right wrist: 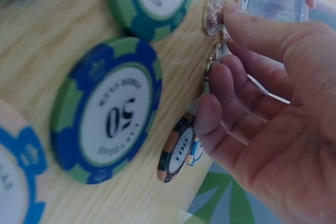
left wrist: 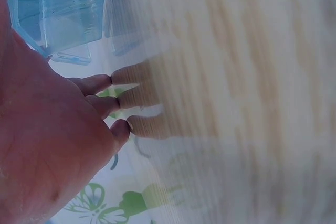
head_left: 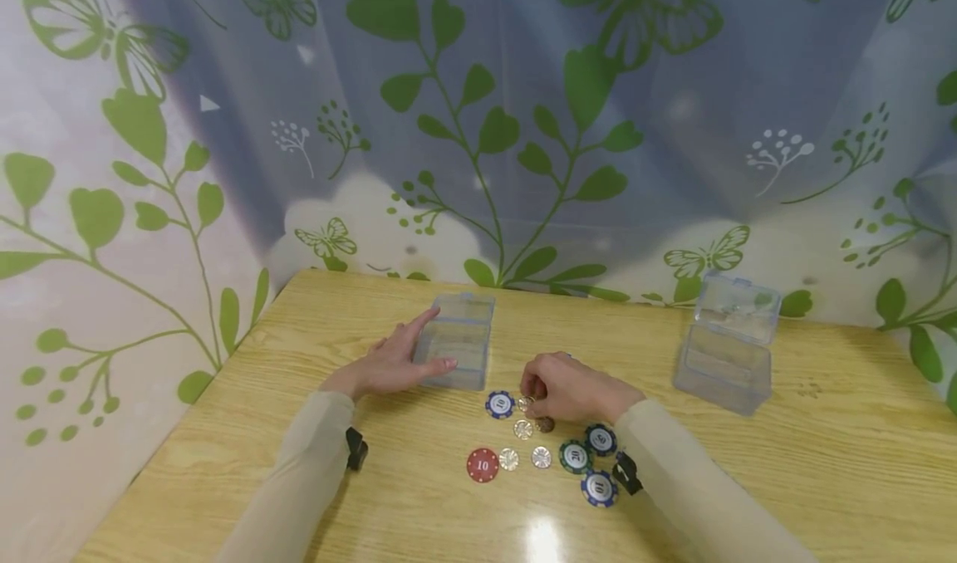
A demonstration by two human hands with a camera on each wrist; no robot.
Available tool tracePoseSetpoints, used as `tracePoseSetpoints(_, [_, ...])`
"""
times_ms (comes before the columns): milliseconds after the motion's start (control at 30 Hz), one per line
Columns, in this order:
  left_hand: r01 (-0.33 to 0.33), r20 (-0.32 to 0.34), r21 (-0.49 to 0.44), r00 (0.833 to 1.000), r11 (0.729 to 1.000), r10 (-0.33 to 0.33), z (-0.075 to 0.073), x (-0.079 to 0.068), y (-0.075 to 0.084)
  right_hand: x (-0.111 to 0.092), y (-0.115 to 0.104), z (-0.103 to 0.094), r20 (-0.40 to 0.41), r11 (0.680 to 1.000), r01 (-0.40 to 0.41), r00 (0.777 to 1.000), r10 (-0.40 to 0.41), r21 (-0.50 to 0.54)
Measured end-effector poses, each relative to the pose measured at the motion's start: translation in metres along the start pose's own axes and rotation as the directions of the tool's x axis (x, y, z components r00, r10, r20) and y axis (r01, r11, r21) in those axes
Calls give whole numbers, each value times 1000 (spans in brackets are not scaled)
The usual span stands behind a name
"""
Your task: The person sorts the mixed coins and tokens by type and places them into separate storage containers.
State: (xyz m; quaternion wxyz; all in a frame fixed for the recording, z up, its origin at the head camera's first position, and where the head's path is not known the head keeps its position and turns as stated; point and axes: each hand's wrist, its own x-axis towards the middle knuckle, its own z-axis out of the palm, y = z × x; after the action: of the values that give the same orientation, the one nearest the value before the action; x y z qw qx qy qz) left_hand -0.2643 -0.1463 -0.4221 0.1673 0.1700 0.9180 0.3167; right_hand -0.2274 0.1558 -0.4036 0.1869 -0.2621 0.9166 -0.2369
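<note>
The left hand (head_left: 392,365), fingers spread and fairly straight, rests against a clear plastic box (head_left: 471,379) on the wooden table (head_left: 404,505); its lid is folded back and its see-through floor shows. The right hand (head_left: 571,387) bends thumb and fingers about a gold coin (head_left: 527,403) just beside a blue chip (head_left: 500,404) (whether they pinch it, I cannot tell). A second box (head_left: 718,390), also open-lidded, stands farther right.
</note>
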Motion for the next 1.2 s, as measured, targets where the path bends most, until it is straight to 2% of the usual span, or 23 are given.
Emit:
tracePoseSetpoints(233, [-5,-4,4,1000,1000,5,0,-1,1,2,-2,-5,53,998,-28,998,31,-58])
tracePoseSetpoints(467, [-7,3,-4,1000,1000,7,0,-2,1,0,-1,-4,78,997,-66,995,69,-41])
tracePoseSetpoints(733, [-9,0,-5,1000,1000,9,-1,-1,1,-2,5,-1,17,1000,11,1000,-10,-9])
tracePoseSetpoints(967, [-7,2,-6,1000,1000,7,-1,-2,2,-2,5,6,-61,995,52,997,-57,-80])
tracePoseSetpoints(1200, [-9,0,-11,1000,1000,9,-1,-2,2,3,3,8,-77,985,45,995,-59,-168])
